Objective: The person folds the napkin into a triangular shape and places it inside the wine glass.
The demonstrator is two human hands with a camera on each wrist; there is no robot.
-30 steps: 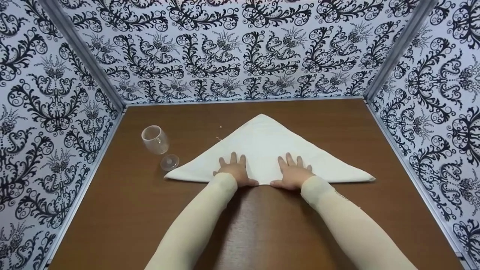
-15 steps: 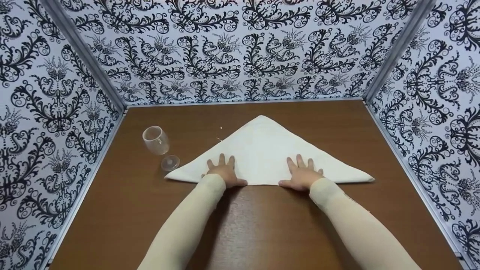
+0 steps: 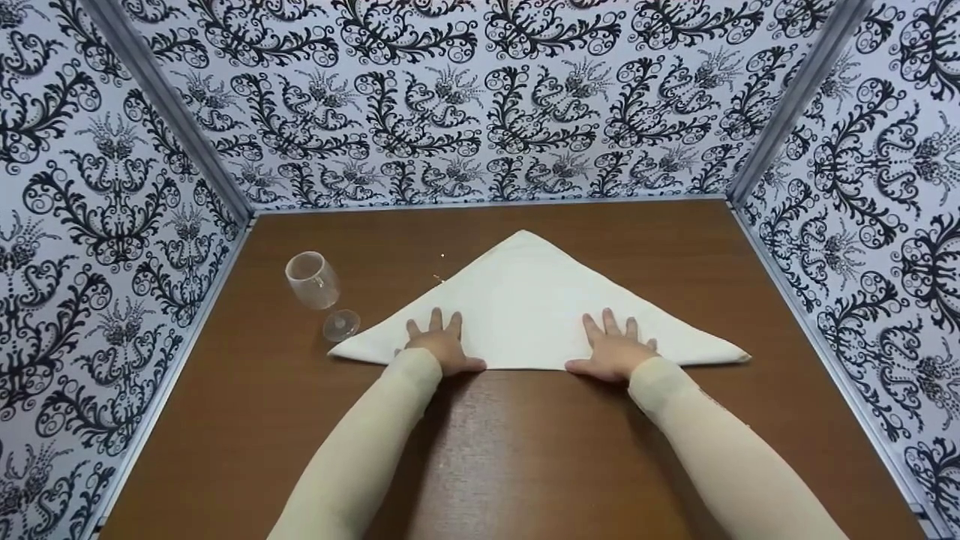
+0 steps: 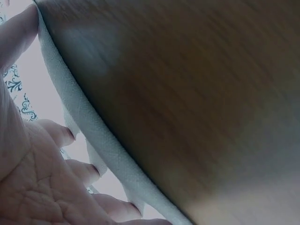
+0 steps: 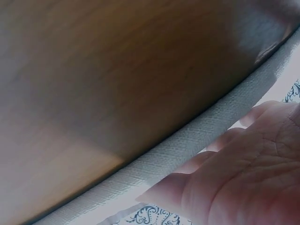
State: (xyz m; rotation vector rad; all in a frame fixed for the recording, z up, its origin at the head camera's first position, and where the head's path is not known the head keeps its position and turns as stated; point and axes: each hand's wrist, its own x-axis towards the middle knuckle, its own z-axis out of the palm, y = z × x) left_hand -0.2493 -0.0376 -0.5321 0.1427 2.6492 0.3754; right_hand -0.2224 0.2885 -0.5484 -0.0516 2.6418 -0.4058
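Observation:
A white cloth napkin (image 3: 525,300), folded into a triangle, lies on the brown table with its peak pointing away from me and its long folded edge toward me. My left hand (image 3: 442,349) rests on its left half, fingers spread and thumb along the near fold. On the right half my right hand (image 3: 615,352) lies the same way, mirrored. Both wrist views show the rounded folded edge close up, with the left fingertips (image 4: 89,173) and right fingertips (image 5: 229,136) touching the cloth. Neither hand grips anything.
A stemmed glass (image 3: 313,281) stands left of the napkin, its foot (image 3: 342,325) close to the napkin's left corner. Patterned black-and-white walls with grey frame posts enclose the wooden table (image 3: 517,450) at the back and sides.
Both hands have slid apart along the near fold, the left one leftward and the right one rightward. The napkin and the glass have stayed in place.

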